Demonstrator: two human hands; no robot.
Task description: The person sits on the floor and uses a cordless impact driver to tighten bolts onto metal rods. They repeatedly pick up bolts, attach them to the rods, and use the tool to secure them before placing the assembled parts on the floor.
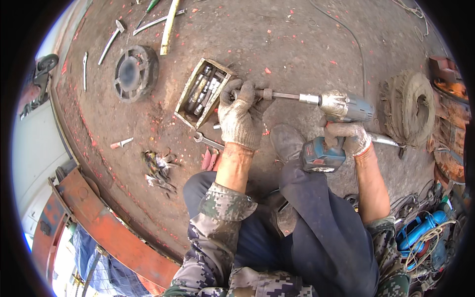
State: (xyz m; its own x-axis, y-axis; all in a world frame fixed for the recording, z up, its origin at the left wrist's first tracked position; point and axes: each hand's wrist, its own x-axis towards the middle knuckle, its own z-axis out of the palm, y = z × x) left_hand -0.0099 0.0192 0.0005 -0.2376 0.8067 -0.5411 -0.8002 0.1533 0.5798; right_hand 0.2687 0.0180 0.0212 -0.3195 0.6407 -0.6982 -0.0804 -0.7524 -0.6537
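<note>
Gripping the socket end of the extension bar (277, 94), the gloved left hand (241, 116) is fitting it while the right hand (350, 137) is clenching the impact wrench (341, 111); seating squarely likely comes next.

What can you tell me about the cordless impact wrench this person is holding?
The grimy grey cordless impact wrench with its blue battery base lies roughly level, nose pointing to the person's left. A long steel extension bar runs from its nose. The gloved right hand grips the handle; the gloved left hand closes around the bar's far end, above the dusty floor.
</note>
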